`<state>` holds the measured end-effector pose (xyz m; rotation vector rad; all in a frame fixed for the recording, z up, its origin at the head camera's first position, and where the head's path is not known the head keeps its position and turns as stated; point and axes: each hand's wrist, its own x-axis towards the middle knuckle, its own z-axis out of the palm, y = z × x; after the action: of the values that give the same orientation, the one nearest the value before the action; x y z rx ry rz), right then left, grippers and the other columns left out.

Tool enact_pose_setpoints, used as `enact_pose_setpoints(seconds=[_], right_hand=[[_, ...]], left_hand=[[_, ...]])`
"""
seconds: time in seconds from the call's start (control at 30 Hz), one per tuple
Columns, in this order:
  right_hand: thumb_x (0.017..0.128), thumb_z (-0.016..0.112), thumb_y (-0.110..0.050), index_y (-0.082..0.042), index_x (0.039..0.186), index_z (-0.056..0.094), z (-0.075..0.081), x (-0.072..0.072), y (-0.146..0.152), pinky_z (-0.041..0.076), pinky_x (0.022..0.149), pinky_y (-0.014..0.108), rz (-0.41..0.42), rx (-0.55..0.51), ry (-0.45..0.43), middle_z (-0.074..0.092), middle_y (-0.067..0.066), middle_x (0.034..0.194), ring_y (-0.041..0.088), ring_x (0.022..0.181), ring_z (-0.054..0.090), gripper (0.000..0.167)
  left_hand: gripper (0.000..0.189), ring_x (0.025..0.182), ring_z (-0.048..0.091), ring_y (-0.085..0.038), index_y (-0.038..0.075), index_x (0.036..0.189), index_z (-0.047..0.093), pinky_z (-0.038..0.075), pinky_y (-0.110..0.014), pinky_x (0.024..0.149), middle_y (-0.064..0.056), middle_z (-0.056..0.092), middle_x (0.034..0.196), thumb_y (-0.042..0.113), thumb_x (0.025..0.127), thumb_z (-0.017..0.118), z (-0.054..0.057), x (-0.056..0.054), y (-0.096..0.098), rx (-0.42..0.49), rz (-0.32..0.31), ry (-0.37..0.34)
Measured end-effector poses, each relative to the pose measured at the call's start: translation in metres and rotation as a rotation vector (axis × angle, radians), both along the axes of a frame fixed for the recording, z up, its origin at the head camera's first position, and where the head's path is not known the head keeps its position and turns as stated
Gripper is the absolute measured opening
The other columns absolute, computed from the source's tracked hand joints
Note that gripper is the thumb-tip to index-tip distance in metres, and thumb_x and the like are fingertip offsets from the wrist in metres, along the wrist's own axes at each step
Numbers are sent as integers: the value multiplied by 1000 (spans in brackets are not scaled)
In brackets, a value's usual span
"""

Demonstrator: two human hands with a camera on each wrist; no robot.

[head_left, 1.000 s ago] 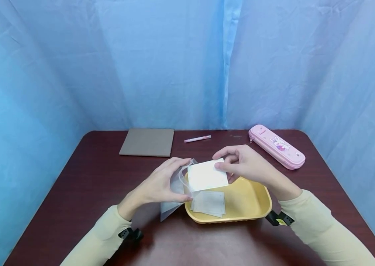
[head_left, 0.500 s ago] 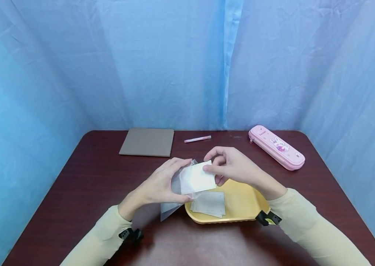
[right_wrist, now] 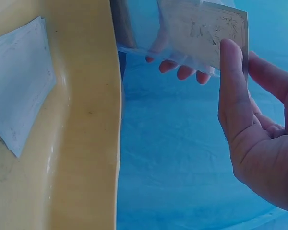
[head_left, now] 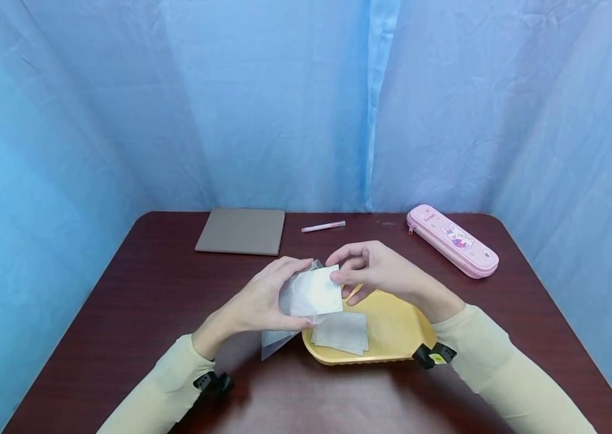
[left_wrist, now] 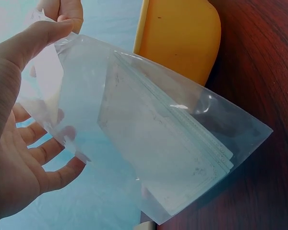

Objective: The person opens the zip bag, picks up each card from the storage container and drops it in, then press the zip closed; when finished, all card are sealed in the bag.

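My left hand (head_left: 265, 295) grips a clear plastic bag (left_wrist: 235, 120) by its mouth, thumb on one edge and fingers along the other. Several pale cards (left_wrist: 149, 134) lie stacked at the bottom of the bag. Between thumb and fingers, my right hand (head_left: 379, 271) pinches the outer end of a white card (head_left: 319, 292). Most of that card sits inside the bag's mouth, and the right wrist view shows faint printing on it. Below the hands, a yellow tray (head_left: 393, 331) holds a few more white cards (head_left: 341, 331) at its left end.
A grey-brown flat board (head_left: 241, 232) lies at the table's back left. Right of it is a pink and white pen (head_left: 323, 226). A pink pencil case (head_left: 452, 241) with a rabbit picture rests at the back right. Blue curtains (head_left: 284, 108) hang behind the table.
My right hand has moved left, sliding the white card from the bag's mouth further into the bag. The left hand and bag have stayed in place.
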<state>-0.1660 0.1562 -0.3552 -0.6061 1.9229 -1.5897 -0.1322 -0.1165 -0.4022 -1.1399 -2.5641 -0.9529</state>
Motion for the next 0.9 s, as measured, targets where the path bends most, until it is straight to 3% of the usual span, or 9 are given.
enact_pose_setpoints(seconds=[0.23, 0.63, 0.9], right_hand=[[90, 79, -16, 0, 120, 65, -8, -4, -7, 60, 67, 50, -27, 12, 14, 72, 17, 89, 27, 69, 68, 37], [90, 78, -16, -1, 118, 61, -8, -3, -7, 60, 65, 50, -39, 6, 33, 68, 20, 87, 26, 64, 67, 36], [92, 76, -14, 0, 116, 62, -9, -6, -4, 59, 65, 50, -38, 17, 47, 67, 14, 84, 27, 64, 66, 32]], left_hand=[[98, 118, 52, -14, 9, 148, 47, 49, -34, 93, -1, 56, 136, 48, 69, 89, 1, -1, 1, 6, -8, -8], [100, 121, 52, -15, 10, 149, 47, 47, -36, 98, -1, 56, 136, 48, 67, 90, 1, -1, 0, -2, -11, -14], [100, 121, 52, -15, 10, 149, 47, 47, -37, 98, -1, 56, 136, 48, 68, 90, 2, -1, -1, 5, -15, -6]])
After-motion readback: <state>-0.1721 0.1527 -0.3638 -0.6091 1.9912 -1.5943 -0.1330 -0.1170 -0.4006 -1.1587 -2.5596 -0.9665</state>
